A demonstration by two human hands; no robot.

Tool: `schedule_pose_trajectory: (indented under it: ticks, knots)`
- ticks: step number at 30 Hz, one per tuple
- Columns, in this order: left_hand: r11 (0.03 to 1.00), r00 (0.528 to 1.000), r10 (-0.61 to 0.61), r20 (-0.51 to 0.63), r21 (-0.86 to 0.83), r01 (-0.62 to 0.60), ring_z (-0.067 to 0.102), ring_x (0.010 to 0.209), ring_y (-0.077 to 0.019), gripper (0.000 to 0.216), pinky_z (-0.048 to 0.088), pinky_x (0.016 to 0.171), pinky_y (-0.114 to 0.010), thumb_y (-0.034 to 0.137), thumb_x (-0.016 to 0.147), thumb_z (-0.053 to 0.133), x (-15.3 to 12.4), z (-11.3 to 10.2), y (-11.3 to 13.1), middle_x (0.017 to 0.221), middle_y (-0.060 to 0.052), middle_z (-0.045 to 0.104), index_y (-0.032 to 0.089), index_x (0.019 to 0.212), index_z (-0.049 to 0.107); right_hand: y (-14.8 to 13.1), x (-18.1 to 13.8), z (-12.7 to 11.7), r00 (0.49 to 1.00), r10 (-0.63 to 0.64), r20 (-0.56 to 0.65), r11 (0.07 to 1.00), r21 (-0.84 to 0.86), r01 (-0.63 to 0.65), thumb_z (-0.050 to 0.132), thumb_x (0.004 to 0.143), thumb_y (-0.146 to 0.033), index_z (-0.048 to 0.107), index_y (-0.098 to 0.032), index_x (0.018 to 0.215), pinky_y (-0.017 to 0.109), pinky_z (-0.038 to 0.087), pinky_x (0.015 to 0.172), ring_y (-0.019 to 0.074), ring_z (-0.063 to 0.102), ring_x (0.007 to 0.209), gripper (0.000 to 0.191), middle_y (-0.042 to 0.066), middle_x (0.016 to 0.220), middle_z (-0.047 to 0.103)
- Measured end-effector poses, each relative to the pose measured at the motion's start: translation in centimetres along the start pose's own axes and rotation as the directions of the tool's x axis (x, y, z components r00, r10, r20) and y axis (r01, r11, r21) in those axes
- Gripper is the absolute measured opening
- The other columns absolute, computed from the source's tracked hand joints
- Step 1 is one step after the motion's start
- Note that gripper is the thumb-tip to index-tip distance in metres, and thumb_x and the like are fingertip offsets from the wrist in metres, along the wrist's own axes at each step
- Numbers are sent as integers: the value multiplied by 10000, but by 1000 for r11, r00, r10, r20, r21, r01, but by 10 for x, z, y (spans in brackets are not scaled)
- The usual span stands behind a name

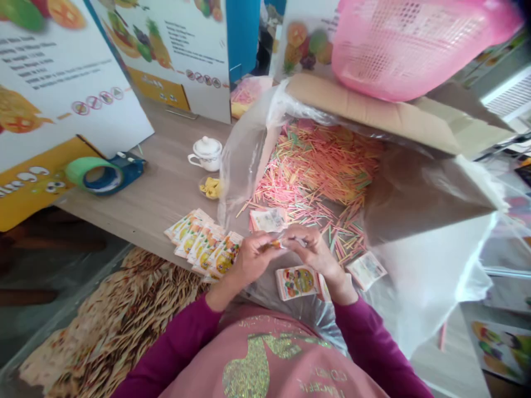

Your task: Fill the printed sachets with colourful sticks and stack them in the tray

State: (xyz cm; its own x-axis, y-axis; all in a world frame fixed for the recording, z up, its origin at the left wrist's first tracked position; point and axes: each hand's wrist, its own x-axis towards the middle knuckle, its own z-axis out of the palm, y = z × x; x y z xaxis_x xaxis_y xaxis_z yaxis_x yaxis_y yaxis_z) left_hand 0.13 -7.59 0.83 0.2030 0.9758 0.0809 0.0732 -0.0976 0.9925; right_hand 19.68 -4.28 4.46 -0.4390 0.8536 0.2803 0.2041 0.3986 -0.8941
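Small packet (277, 243), too blurred for closer identification, is being held between both hands, in front of the open carton (373, 108). The left hand (258, 257) is pinching one end and the right hand (312, 249) is pinching the other, probably because so slight an item needs steadying from both sides. Pastel sticks (327, 160) are spilling from the carton's mouth, apparently keeping them within reach. Printed packets (207, 243) are lying overlapped left of the carton, presumably for easy separation; a packet stack (297, 282) is resting nearer the torso than the carton.
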Motion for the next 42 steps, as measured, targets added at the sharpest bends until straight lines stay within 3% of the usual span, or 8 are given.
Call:
schedule_pose_trajectory:
  ticks: [3,6,10,16,20,24,31,42]
  knots:
    - [935,993,118,0,337,-111,695,838,-210,178,573,824,-346,273,971,698,-26,-6,-10,893,-51,772,197,1093,804,6,-18,18,990,33,-140,997,-64,-42,671,1004,-249,785,-230,897,303,530,739,173,686,761,157,22,806,747]
    - [696,963,269,2,691,-196,700,924,-270,341,578,872,-416,206,1015,605,-46,-11,-22,969,-105,784,175,1337,717,10,-31,38,954,41,-296,986,-143,-86,643,986,-219,774,-229,1010,307,553,752,189,714,814,133,44,901,770]
    - [406,936,344,69,888,-215,668,946,-291,431,583,822,-421,164,1029,544,-60,-13,-25,1023,-131,761,173,1448,644,10,-46,66,994,106,9,942,-320,-98,553,996,-169,763,-222,990,310,542,757,206,722,809,217,70,898,782]
    - [362,883,469,25,906,-218,613,1217,-324,359,523,1084,-502,268,1035,567,-57,-68,-7,1301,-169,710,197,1361,699,-7,-42,95,895,372,248,751,-647,-133,534,1020,-179,730,-181,1122,300,481,755,236,738,884,221,123,1038,788]
    - [390,968,114,-223,906,163,650,1190,-380,700,482,1100,-549,553,969,652,-21,-169,-3,1291,-221,732,85,1487,591,-21,-23,104,854,445,271,710,-688,-151,607,1030,-240,713,-170,1090,305,459,792,255,742,960,141,131,1073,795]
    - [366,876,-395,-277,827,427,719,1080,-353,965,539,932,-399,804,804,684,14,-231,0,1179,-189,779,86,1447,629,-27,-2,116,847,460,266,714,-678,-175,640,1014,-259,692,-142,1144,306,439,778,253,737,939,182,140,1050,802]
    - [460,812,-583,-22,815,353,723,837,-268,662,468,700,-294,843,708,705,10,-206,18,858,-31,800,245,966,821,-17,31,145,874,430,226,767,-603,-221,717,936,-298,702,-160,1121,310,406,741,251,703,892,231,128,1030,792]
    - [553,881,-443,-169,722,416,733,831,-284,459,536,719,-329,522,613,837,-15,-172,25,860,-45,783,212,939,747,3,36,171,943,328,64,938,-140,-317,738,716,-188,487,-235,779,267,323,646,145,468,685,264,-57,715,535]
